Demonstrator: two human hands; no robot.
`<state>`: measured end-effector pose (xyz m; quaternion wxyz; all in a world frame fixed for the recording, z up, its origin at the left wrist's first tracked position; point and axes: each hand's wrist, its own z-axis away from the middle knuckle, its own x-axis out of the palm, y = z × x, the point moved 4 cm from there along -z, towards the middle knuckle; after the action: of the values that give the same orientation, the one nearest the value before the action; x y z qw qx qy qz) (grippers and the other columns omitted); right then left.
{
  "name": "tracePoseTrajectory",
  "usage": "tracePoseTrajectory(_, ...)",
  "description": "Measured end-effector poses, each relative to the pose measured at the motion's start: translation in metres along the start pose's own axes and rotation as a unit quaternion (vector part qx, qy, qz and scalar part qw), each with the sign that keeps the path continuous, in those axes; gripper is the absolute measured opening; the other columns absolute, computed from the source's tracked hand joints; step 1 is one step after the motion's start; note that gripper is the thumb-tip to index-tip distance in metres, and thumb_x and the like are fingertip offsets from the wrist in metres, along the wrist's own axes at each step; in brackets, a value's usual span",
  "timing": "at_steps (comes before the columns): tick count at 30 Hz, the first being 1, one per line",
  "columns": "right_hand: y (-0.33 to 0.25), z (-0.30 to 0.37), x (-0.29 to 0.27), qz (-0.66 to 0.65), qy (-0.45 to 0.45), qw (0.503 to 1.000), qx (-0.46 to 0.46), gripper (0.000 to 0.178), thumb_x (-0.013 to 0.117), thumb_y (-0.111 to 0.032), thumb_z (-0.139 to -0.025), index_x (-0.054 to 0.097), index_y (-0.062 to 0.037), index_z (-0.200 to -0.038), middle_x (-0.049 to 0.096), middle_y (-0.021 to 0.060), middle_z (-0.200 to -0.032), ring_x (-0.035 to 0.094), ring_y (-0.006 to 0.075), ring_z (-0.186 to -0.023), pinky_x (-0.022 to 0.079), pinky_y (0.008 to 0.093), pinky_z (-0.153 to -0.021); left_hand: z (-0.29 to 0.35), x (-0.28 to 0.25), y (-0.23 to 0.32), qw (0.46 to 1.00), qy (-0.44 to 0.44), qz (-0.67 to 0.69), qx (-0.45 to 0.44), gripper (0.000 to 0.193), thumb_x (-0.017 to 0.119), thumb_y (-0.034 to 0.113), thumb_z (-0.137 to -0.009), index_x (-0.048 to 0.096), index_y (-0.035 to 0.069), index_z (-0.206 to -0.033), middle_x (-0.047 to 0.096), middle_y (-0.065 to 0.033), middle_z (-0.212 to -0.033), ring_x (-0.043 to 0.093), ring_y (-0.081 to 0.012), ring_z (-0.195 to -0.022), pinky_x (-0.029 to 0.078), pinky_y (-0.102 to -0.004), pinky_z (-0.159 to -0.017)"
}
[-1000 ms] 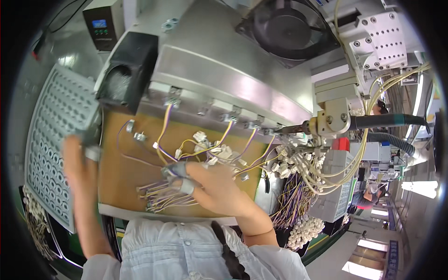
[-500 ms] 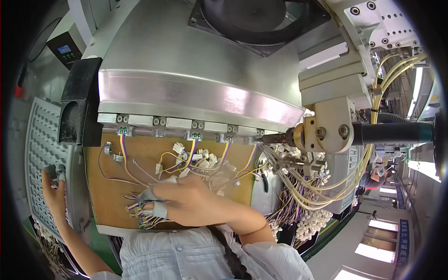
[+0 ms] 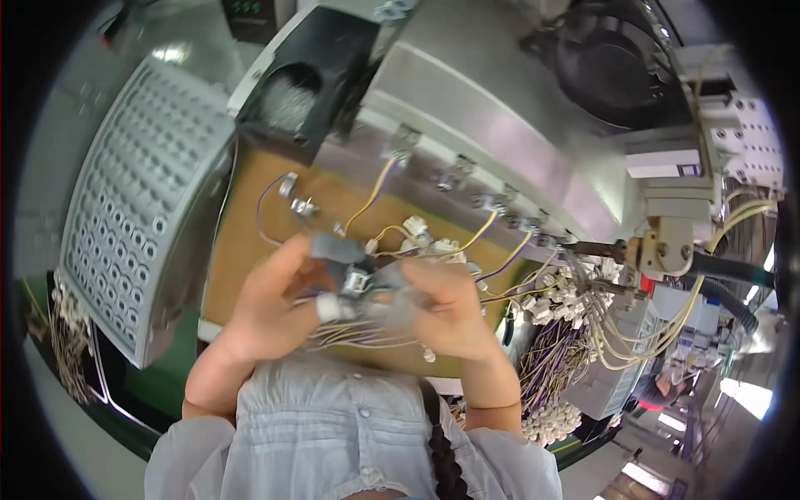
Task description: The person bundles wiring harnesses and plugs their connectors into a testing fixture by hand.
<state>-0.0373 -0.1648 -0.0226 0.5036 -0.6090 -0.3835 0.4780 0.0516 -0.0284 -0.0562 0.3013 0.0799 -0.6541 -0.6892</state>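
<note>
Close in front of my body, my left hand [image 3: 279,302] and my right hand [image 3: 452,307] have come together, fingers bent, with coverings on several fingertips. Between them sits a small metal-cased part [image 3: 357,282], pinched in my left fingers. A bundle of thin purple, yellow and white wires [image 3: 362,336] runs beneath both hands, gripped by my right hand. The right fingertips are smeared by motion, so whether they touch the metal part is unclear. Beyond the hands, two loose metal parts [image 3: 303,207] lie on the brown board [image 3: 254,196], one with a purple wire.
At left stands a grey tray [image 3: 154,192] with rows of round parts. A metal machine [image 3: 492,108] holds wired parts along its front edge. Behind the board is a black box [image 3: 312,83]. White connectors [image 3: 554,421] and hanging wires crowd the right side, near a soldering-iron-like tool [image 3: 596,248].
My left hand has left the tray and now holds a small metal part. My right hand has lifted off the board with the wires to meet it. The view has turned left.
</note>
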Motion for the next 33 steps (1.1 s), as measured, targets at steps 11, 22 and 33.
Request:
tracePoseTrajectory(11,-0.004,-0.005,0.003,0.106,-0.043,0.991,0.075,0.011,0.066,-0.009,-0.072,0.063,0.0002,-0.078,0.057,0.0034,-0.061,0.051,0.0071,-0.055,0.039,0.0223,-0.049,-0.002,-0.009,0.03,0.933,0.062,-0.271,0.23,0.035,0.064,-0.008,-0.059,0.063,0.001,-0.093,0.06,-0.0082,-0.088,0.059,-0.0173,-0.073,0.048,-0.0253,-0.062)
tracePoseTrajectory(22,0.021,-0.018,0.002,-0.164,-0.164,0.942,0.244,0.018,0.067,-0.01,-0.074,0.06,0.0009,-0.086,0.062,0.0054,-0.069,0.062,0.0112,-0.065,0.051,0.0221,-0.049,-0.012,-0.003,0.043,0.915,0.005,-0.32,0.245,0.028,0.067,-0.002,-0.055,0.065,0.004,-0.082,0.06,-0.0064,-0.076,0.059,-0.0197,-0.068,0.046,-0.0274,-0.059)
tracePoseTrajectory(33,-0.001,0.009,-0.003,-0.136,0.113,0.98,0.091,0.03,0.06,-0.024,-0.078,0.058,0.003,-0.092,0.062,0.0095,-0.077,0.059,0.0134,-0.054,0.047,0.0234,-0.042,0.04,0.013,-0.056,0.762,-0.133,-0.527,0.352,0.029,0.063,0.012,-0.059,0.058,0.012,-0.087,0.055,-0.0021,-0.094,0.05,-0.0198,-0.088,0.041,-0.0344,-0.073)
